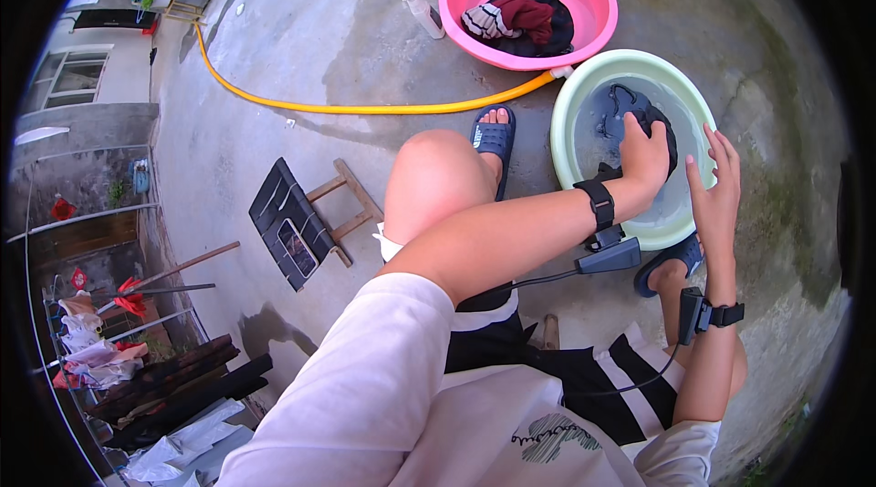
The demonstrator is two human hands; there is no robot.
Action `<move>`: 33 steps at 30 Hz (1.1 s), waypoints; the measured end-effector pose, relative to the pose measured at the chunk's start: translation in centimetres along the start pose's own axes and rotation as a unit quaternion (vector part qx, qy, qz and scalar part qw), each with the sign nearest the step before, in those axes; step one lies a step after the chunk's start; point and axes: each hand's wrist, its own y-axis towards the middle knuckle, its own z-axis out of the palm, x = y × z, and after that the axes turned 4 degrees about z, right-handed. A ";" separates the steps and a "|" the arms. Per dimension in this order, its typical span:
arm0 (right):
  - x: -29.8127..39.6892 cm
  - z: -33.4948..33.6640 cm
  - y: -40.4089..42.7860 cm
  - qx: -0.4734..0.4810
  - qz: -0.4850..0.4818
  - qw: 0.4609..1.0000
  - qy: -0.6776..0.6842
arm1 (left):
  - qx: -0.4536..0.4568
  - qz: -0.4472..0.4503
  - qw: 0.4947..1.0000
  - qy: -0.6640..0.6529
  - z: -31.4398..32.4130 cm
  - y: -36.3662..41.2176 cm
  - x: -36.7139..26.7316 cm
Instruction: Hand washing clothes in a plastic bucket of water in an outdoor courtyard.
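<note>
Before me a pale green plastic basin (565, 119) holds water and a black cloth (667, 128), partly under the surface. My left hand (645, 153) reaches down into it, with the cloth bunched against its fingers; the fingertips are partly hidden. At the basin's right rim, my right hand (717, 189) is raised with fingers spread and nothing in it. Each wrist wears a black strap with a small cabled device. Touching the green basin's far side is a pink basin (453, 1) with a dark red cloth (525, 18), a striped piece and black fabric inside.
A yellow hose (356, 109) curves over the concrete floor to a spot between the basins. Beside the pink basin stands a spray bottle (421, 8). A low folding stool (284, 213) at left carries a phone (298, 247). My sandalled feet flank the green basin.
</note>
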 end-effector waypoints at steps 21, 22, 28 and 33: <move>-0.9 -0.4 1.6 0.077 0.290 0.922 0.246 | 0.001 -0.005 1.000 -0.004 2.0 0.4 0.8; -0.6 -0.1 1.6 0.078 0.288 0.922 0.247 | -0.028 0.025 0.999 -0.002 1.9 0.7 1.0; 3.0 -1.0 1.5 -0.075 -0.107 0.988 -0.078 | -0.052 0.077 0.996 -0.014 1.3 0.9 1.2; 6.1 -2.6 1.2 -0.085 -0.185 0.978 -0.044 | 0.018 0.081 0.988 -0.130 0.6 4.0 3.7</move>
